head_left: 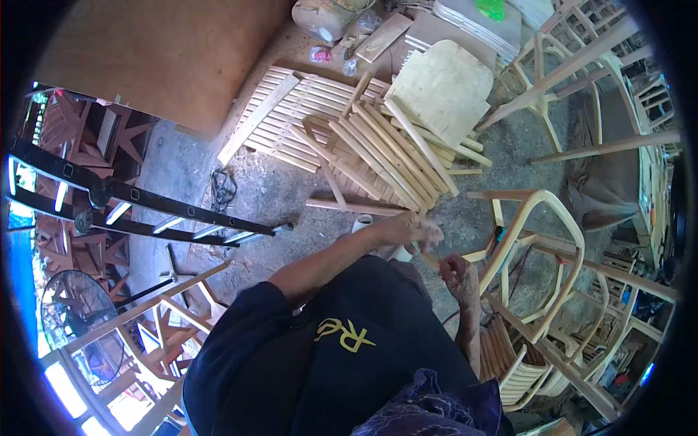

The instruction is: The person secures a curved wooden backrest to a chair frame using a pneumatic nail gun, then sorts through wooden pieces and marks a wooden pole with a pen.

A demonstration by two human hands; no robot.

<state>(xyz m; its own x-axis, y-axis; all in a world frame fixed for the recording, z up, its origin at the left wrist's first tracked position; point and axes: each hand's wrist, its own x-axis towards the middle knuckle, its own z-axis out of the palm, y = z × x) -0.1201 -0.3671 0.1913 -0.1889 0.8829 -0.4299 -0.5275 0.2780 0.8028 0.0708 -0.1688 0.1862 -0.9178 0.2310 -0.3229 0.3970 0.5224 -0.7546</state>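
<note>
My left hand (pixel 414 230) reaches across in front of my body, its fingers smeared by motion, so what they hold does not show. Close beside it, my right hand (pixel 456 272) is closed, with its fingers curled. A small pale piece (pixel 430 260) lies between the two hands, next to the right fingertips; its kind is unclear. To the right of my right hand stands a bare wooden chair frame (pixel 571 225) with a curved top rail. Beyond my left hand, a pile of wooden slats (pixel 389 156) lies on the floor.
A ladder (pixel 182 214) lies to the left, near a standing fan (pixel 80 320). Pale shaped boards (pixel 441 91) rest at the back of the slat pile. A large brown panel (pixel 160 58) fills the upper left. More chair frames (pixel 538 94) stand at the upper right.
</note>
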